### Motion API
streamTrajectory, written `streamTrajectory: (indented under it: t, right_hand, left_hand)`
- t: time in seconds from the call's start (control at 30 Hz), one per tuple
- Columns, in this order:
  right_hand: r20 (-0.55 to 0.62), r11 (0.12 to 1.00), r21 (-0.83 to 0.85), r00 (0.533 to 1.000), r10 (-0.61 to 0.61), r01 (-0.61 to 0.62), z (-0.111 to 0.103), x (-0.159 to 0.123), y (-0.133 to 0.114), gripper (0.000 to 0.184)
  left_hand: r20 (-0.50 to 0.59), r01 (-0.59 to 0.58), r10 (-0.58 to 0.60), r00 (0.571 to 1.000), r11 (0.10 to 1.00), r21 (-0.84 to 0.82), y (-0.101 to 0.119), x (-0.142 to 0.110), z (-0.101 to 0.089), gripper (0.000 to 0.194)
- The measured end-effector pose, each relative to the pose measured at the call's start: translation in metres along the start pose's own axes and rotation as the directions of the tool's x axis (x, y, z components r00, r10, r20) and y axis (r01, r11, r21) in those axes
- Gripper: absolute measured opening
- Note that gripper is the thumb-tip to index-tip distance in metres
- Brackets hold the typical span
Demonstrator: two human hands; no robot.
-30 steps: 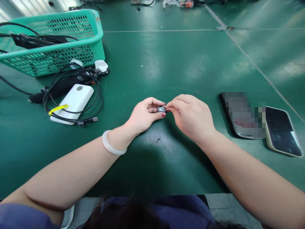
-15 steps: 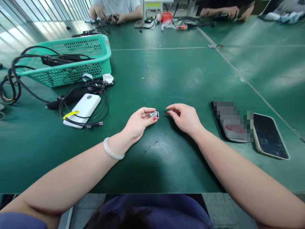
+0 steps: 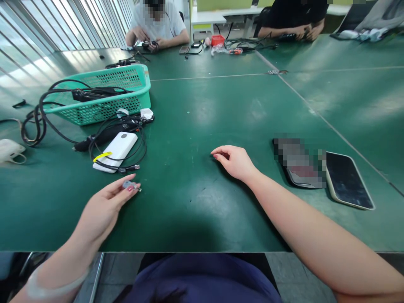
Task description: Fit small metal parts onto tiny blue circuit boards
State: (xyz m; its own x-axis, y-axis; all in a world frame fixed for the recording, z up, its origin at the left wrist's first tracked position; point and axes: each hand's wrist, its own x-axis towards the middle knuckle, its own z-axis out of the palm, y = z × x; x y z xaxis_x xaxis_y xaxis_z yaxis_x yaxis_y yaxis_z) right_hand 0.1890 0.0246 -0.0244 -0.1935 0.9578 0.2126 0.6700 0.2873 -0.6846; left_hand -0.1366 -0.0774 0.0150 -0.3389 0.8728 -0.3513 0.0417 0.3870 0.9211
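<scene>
The left hand [image 3: 104,208], which met the right over the table [image 3: 195,126] a second ago, now pinches the small metal part [image 3: 130,185] alone just below the white power bank [image 3: 116,151], while the right hand [image 3: 235,162] rests loosely curled and empty, so the joint fiddling seems over.
</scene>
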Motion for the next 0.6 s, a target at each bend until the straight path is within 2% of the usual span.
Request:
streamTrajectory:
  t: [0.07,0.1,0.17,0.2,0.27,0.33,0.43,0.6]
  right_hand:
    - [0.001,1.0,0.001,1.0,-0.001,0.001,0.0,0.0,0.0,0.016]
    - [0.0,1.0,0.005,1.0,0.0,0.0,0.0,0.0,0.0,0.016]
    - [0.002,1.0,0.01,1.0,0.0,0.0,-0.001,0.0,0.0,0.016]
    - [0.004,1.0,0.009,1.0,0.0,0.0,-0.001,0.0,0.0,0.016]
    - [0.013,1.0,0.002,1.0,0.002,-0.002,-0.002,0.0,-0.001,0.016]
    - [0.021,1.0,-0.006,1.0,0.003,-0.003,-0.002,0.0,-0.002,0.016]
    - [0.033,1.0,-0.013,0.999,0.008,-0.008,-0.003,0.0,-0.002,0.016]
    - [0.062,0.999,-0.026,0.998,0.021,-0.02,-0.003,0.001,-0.003,0.016]
  left_hand:
    - [-0.066,-0.015,0.034,0.997,0.965,0.261,0.002,-0.002,-0.019,0.057]
    - [-0.092,-0.028,0.076,0.993,0.897,0.44,0.004,-0.002,-0.026,0.053]
    - [-0.068,-0.08,0.201,0.977,0.644,0.761,0.006,-0.002,-0.037,0.043]
    - [-0.03,-0.111,0.264,0.964,0.502,0.858,0.007,-0.001,-0.04,0.039]
    - [0.072,-0.184,0.373,0.925,0.274,0.944,0.008,0.0,-0.041,0.039]
    - [0.152,-0.236,0.44,0.885,0.142,0.961,0.007,0.0,-0.038,0.041]
    - [0.195,-0.262,0.453,0.87,0.088,0.961,0.007,0.001,-0.03,0.04]
    - [0.146,-0.196,0.374,0.916,0.099,0.976,0.009,0.002,-0.023,0.038]
